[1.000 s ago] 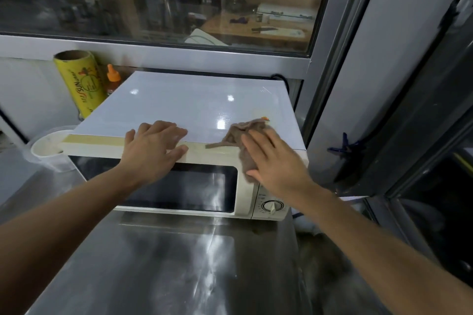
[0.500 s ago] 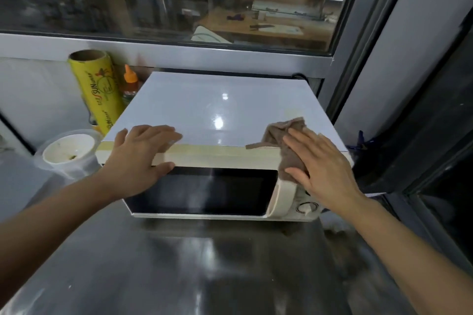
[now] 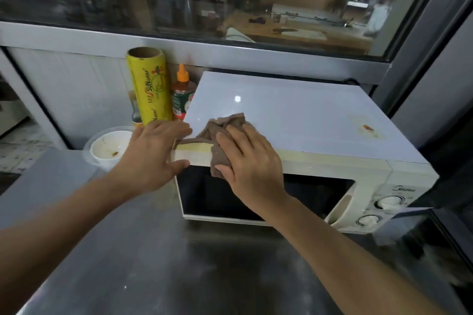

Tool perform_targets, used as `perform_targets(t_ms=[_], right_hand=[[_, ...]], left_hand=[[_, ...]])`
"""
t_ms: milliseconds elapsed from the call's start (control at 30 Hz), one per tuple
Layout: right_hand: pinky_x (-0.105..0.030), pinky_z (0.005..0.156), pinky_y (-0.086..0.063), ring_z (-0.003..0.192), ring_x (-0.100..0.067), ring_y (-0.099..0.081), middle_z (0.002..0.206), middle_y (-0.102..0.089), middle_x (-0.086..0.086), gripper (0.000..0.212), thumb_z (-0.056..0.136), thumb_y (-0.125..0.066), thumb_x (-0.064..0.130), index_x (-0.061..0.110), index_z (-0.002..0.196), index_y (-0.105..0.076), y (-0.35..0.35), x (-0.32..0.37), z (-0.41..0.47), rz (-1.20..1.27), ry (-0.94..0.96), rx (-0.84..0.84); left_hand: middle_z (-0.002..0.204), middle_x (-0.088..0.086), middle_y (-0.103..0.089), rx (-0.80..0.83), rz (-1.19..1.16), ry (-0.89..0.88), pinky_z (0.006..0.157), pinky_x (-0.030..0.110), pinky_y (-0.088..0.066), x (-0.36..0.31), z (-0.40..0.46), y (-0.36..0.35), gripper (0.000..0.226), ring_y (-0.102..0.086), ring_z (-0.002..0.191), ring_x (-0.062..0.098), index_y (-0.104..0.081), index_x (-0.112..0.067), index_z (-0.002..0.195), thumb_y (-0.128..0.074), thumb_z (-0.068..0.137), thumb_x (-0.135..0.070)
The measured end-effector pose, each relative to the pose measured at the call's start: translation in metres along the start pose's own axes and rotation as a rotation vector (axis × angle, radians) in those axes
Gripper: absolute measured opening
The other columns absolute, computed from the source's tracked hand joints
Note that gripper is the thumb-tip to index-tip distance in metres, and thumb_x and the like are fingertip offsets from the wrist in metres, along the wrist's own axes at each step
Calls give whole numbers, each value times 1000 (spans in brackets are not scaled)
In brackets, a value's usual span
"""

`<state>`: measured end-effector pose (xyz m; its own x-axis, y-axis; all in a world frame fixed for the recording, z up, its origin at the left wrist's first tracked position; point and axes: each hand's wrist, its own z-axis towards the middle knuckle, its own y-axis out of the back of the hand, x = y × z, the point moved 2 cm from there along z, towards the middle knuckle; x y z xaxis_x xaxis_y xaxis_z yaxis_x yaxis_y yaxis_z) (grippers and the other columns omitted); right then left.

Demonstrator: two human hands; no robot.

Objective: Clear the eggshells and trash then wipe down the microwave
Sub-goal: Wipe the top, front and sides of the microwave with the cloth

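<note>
Wiping the front top lip of the microwave

Your right hand (image 3: 252, 161) lies flat, fingers together, pressing a crumpled brown cloth (image 3: 222, 135) onto the front left top edge of the cream-and-white box microwave (image 3: 307, 120). The cloth drapes over the lip and hangs onto the upper door frame. Your left hand (image 3: 153, 153) is spread open, empty, braced against the microwave's front left corner, thumb just under the lip.

The microwave sits on the brushed steel counter (image 3: 153, 263), back against the window frame. No eggshells or trash visible on top, so judge the clearing part done and the wipe in hand.

How to do it well:
- Keep the palm flat so the cloth covers both the top surface and the yellowed front strip in one pass.
- Keep the left hand bracing; the unit will likely slide on steel otherwise.
- A yellowish stain with a red mark (image 3: 368, 129) sits near the right end of the top, well apart from the cloth. Work over to it and press harder there.
- Then the door glass and the two white dials (image 3: 389, 202).
- Mind the clear plastic cup with a white dirty inside (image 3: 107, 147), the yellow roll of cling wrap (image 3: 149, 87) and the orange-capped sauce bottle (image 3: 183, 94) just beside the left side.
</note>
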<state>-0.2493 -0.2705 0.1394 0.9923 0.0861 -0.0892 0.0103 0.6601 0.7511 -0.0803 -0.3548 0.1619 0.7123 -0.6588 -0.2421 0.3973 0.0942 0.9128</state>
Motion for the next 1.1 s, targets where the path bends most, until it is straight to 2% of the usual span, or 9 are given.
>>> perform_targets(t_ms=[167, 333, 433, 533, 600, 800, 933, 1033, 1100], right_hand=[[-45, 103, -39, 120, -30, -54, 129, -58, -10, 50, 84, -58, 37, 12, 127, -55, 3, 3, 5, -43, 65, 81], [-51, 106, -32, 120, -29, -55, 132, -56, -10, 55, 81, -63, 34, 13, 131, -52, 27, -59, -28, -189, 10, 171], [-49, 103, -38, 120, -34, -52, 131, -55, -13, 55, 81, -64, 30, 9, 130, -52, 26, -68, -40, -150, -74, 144], [-44, 101, -41, 117, -36, -53, 128, -58, -13, 54, 79, -67, 26, 8, 128, -55, 13, -37, -28, -99, -83, 79], [-44, 99, -44, 115, -36, -54, 126, -59, -13, 54, 77, -69, 27, 9, 126, -57, 2, -7, -11, -62, -42, 65], [-37, 86, -49, 109, -32, -53, 123, -59, -7, 44, 79, -53, 37, 20, 119, -61, -20, 64, 39, -12, 33, 103], [-39, 85, -47, 108, -33, -50, 114, -60, -5, 27, 79, -55, 33, 21, 101, -67, -30, 79, 54, -64, 185, 185], [-40, 90, -46, 114, -31, -51, 125, -56, -6, 42, 81, -58, 36, 22, 120, -58, -26, 70, 45, -121, 209, 181], [-41, 90, -46, 111, -32, -54, 126, -56, -8, 54, 77, -65, 37, 21, 127, -53, -18, 55, 32, -125, 160, 146]], left_hand=[[138, -4, -50, -20, -138, -10, 101, 22, -26, 8, -2, -1, 64, -44, 126, 16, -51, -21, 132, -77, 73, -21], [140, -9, -46, 3, -215, -27, 102, 21, -25, 16, -3, -5, 64, -41, 127, 10, -49, -26, 132, -77, 74, -24], [130, -21, -47, 84, -407, 10, 93, 0, -23, 26, -4, -9, 66, -41, 107, -20, -43, -39, 130, -76, 75, -23], [101, -47, -48, 76, -578, 48, 65, -15, -25, 41, -8, -7, 72, -35, 90, -39, -39, -58, 115, -76, 73, -13], [94, -53, -44, 88, -584, 68, 63, -13, -27, 50, -11, -6, 74, -36, 90, -38, -36, -58, 114, -75, 72, -11], [119, -24, -41, 143, -531, 76, 86, 8, -28, 74, -26, 1, 84, -41, 109, -3, -30, -37, 139, -78, 72, -23], [123, -23, -39, 133, -529, 47, 82, -2, -23, 75, -29, 3, 86, -39, 112, -4, -29, -32, 140, -79, 71, -19], [121, -21, -42, 120, -528, 35, 75, -8, -27, 65, -28, 2, 87, -39, 106, -7, -30, -35, 139, -79, 70, -17], [128, -15, -45, 103, -549, 13, 87, -2, -28, 57, -25, 1, 89, -40, 111, -4, -30, -34, 139, -80, 68, -17]])
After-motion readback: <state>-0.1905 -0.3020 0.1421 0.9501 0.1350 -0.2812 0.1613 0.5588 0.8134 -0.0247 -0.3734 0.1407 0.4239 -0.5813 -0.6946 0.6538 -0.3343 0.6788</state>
